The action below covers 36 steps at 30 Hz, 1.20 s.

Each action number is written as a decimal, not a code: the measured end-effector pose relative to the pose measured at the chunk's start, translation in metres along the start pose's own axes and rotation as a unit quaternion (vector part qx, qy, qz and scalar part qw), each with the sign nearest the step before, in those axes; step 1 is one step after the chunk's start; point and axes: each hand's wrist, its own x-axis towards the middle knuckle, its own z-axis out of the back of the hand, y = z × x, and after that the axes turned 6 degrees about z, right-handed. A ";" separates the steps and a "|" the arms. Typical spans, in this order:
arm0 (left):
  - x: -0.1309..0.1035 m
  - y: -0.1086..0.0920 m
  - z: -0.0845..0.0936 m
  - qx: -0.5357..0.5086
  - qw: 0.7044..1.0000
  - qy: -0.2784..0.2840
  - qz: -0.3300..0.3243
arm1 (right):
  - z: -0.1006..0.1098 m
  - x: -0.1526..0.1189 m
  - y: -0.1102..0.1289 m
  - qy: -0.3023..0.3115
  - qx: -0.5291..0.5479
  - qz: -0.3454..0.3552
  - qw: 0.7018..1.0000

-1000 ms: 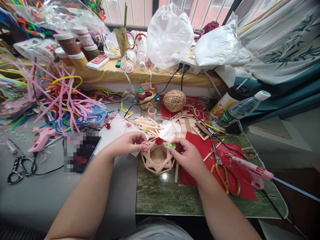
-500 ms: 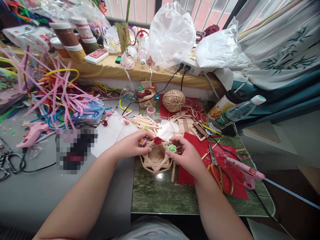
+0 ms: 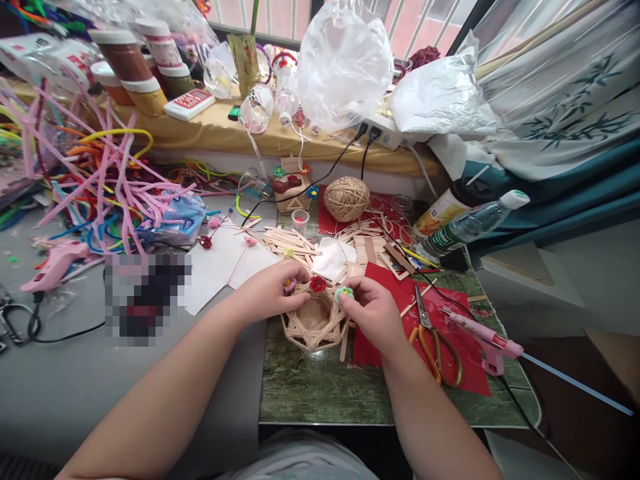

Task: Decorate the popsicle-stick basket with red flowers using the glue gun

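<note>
A twine-wrapped craft-stick basket [image 3: 316, 335] with a star-shaped rim sits on the green table in front of me. A red rose [image 3: 317, 284] is at the far middle of its rim. My left hand [image 3: 273, 290] grips the rim's left side, fingers partly over a pink flower [image 3: 289, 285] with a yellow centre. On the right side of the rim, my right hand [image 3: 373, 310] pinches a mint-green flower [image 3: 343, 293] between thumb and fingers. The thumb covers part of that flower; whether it is fixed to the rim I cannot tell.
Scissors [image 3: 434, 340] and a pink glue gun [image 3: 493, 341] lie on red paper [image 3: 373, 353] to the right. Behind are craft sticks [image 3: 287, 241], a twine ball [image 3: 347, 199] and a water bottle [image 3: 470, 227]. Pink pipe cleaners [image 3: 107, 167] heap up at left.
My right thumb and fingers have closed over the mint-green flower, covering more of it. My left fingers now hide more of the pink flower. The view has shifted slightly.
</note>
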 end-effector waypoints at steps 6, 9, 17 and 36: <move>0.001 -0.003 -0.002 0.017 1.000 -0.006 0.006 | 0.001 -0.002 0.002 -0.094 0.163 0.126 0.974; 0.001 -0.003 0.000 0.013 1.000 -0.001 -0.003 | 0.004 0.007 -0.004 -0.102 0.155 0.043 0.982; 0.002 -0.004 -0.001 0.012 1.000 0.007 -0.005 | -0.001 0.007 -0.008 -0.088 0.092 0.022 0.992; 0.001 0.000 -0.002 0.025 1.000 0.007 -0.015 | -0.005 0.009 -0.004 -0.077 0.071 0.005 0.994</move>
